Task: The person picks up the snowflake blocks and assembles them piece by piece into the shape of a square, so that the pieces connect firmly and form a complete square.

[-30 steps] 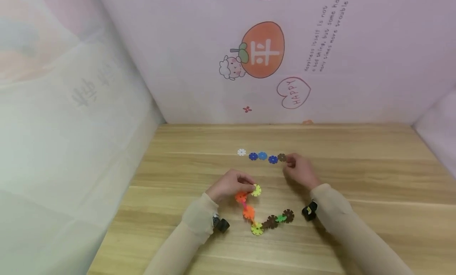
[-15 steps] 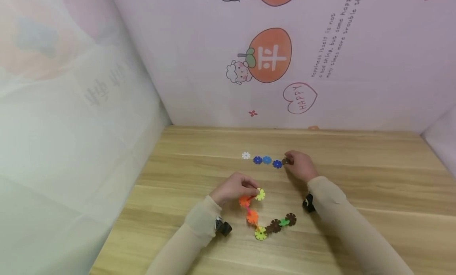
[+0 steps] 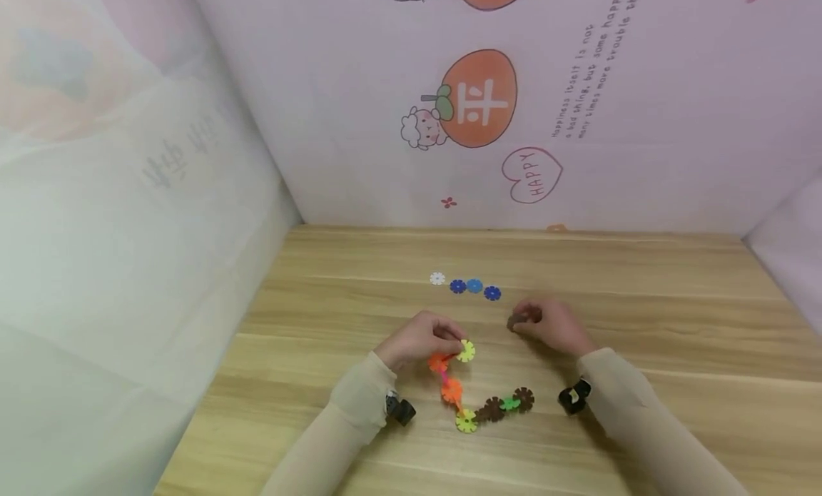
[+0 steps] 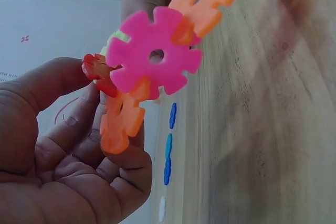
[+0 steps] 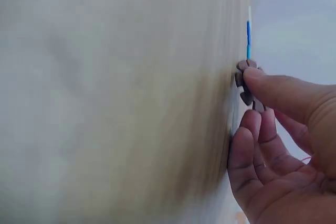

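A chain of snowflake-shaped plastic discs lies on the wooden table: yellow, orange, pink, orange, yellow, brown, green, brown. My left hand grips its upper end by the yellow disc. In the left wrist view the pink disc and orange discs stand between my curled fingers. My right hand pinches a single brown disc just above the table; the right wrist view shows that brown disc under my thumb.
A row of loose discs lies farther back: white, dark blue, light blue, dark blue. Pink printed walls close the table at the back and both sides.
My right hand has picked the brown disc from the right end of the far row and drawn it toward me. The left hand has kept its hold on the chain.
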Action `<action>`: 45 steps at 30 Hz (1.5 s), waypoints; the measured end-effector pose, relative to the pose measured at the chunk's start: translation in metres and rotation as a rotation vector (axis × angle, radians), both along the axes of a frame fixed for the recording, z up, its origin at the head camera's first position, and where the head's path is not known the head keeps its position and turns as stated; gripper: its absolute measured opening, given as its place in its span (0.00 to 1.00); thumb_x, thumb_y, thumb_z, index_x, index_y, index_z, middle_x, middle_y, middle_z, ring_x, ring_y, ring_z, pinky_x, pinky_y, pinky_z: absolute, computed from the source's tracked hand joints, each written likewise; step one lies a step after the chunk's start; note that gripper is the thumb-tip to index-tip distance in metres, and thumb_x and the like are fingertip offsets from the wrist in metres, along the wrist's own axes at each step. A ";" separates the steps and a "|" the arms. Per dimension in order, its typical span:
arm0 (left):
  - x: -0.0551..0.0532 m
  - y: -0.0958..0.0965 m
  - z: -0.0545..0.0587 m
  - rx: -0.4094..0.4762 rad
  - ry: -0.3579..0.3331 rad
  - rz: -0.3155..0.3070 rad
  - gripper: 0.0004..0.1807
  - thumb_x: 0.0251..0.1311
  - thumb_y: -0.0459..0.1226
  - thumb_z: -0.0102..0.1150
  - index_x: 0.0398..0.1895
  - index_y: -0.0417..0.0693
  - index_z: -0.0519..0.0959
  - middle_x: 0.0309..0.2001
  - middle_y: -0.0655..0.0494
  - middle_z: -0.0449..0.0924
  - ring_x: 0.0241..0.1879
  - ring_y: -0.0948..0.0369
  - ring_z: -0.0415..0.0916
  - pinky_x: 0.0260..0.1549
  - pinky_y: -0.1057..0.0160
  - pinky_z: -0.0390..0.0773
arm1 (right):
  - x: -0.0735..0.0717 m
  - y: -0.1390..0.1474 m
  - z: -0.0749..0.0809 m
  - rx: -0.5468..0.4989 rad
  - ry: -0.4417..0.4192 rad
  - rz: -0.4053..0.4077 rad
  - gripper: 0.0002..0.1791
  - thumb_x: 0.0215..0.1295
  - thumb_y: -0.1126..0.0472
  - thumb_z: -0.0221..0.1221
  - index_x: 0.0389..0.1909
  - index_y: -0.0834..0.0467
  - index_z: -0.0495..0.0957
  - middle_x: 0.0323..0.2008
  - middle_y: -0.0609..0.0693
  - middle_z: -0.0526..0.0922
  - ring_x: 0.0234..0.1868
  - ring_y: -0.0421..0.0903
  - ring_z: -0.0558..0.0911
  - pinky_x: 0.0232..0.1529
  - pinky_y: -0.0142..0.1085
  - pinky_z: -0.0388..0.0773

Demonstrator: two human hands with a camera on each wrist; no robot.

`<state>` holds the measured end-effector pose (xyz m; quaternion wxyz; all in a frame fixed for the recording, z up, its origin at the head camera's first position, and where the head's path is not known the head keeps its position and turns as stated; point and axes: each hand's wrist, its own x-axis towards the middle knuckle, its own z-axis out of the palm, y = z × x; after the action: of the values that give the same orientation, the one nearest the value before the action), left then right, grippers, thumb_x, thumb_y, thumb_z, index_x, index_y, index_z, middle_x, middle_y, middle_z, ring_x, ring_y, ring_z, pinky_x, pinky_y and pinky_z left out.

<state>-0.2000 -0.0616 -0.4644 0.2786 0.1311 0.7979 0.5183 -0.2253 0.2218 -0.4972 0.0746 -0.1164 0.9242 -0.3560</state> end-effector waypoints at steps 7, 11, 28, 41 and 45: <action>0.000 0.001 -0.001 -0.014 0.016 -0.009 0.07 0.61 0.36 0.66 0.41 0.47 0.86 0.38 0.57 0.86 0.39 0.63 0.81 0.44 0.64 0.81 | 0.013 -0.005 -0.003 -0.064 0.023 0.068 0.08 0.62 0.65 0.65 0.42 0.57 0.82 0.37 0.49 0.85 0.38 0.44 0.81 0.42 0.39 0.80; -0.003 0.002 -0.001 -0.024 0.036 -0.021 0.07 0.61 0.36 0.66 0.41 0.48 0.86 0.39 0.57 0.87 0.40 0.64 0.81 0.45 0.64 0.80 | 0.018 -0.010 -0.003 -0.117 -0.007 0.105 0.08 0.63 0.64 0.64 0.44 0.55 0.82 0.39 0.49 0.86 0.41 0.43 0.84 0.45 0.38 0.83; -0.010 0.004 0.000 -0.052 0.040 -0.030 0.08 0.62 0.40 0.65 0.42 0.51 0.86 0.42 0.60 0.86 0.43 0.62 0.80 0.52 0.58 0.79 | 0.039 -0.034 0.007 -0.280 0.081 0.188 0.10 0.60 0.64 0.66 0.41 0.49 0.84 0.39 0.43 0.88 0.41 0.39 0.85 0.45 0.29 0.82; -0.007 0.004 0.001 -0.049 0.050 -0.038 0.08 0.62 0.40 0.66 0.43 0.51 0.86 0.42 0.59 0.86 0.44 0.62 0.80 0.53 0.55 0.78 | 0.047 -0.040 0.012 -0.302 0.158 0.214 0.11 0.60 0.69 0.66 0.38 0.50 0.85 0.38 0.42 0.87 0.40 0.38 0.85 0.47 0.33 0.83; -0.007 0.004 0.000 -0.039 0.048 -0.038 0.08 0.62 0.39 0.65 0.43 0.50 0.86 0.41 0.59 0.86 0.43 0.62 0.81 0.51 0.57 0.79 | 0.048 -0.041 0.012 -0.316 0.177 0.228 0.10 0.61 0.68 0.66 0.38 0.49 0.85 0.38 0.42 0.88 0.40 0.37 0.85 0.46 0.33 0.83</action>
<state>-0.2067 -0.0580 -0.4640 0.2718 0.1529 0.8117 0.4938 -0.1778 0.1811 -0.4851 0.0136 -0.2614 0.8408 -0.4739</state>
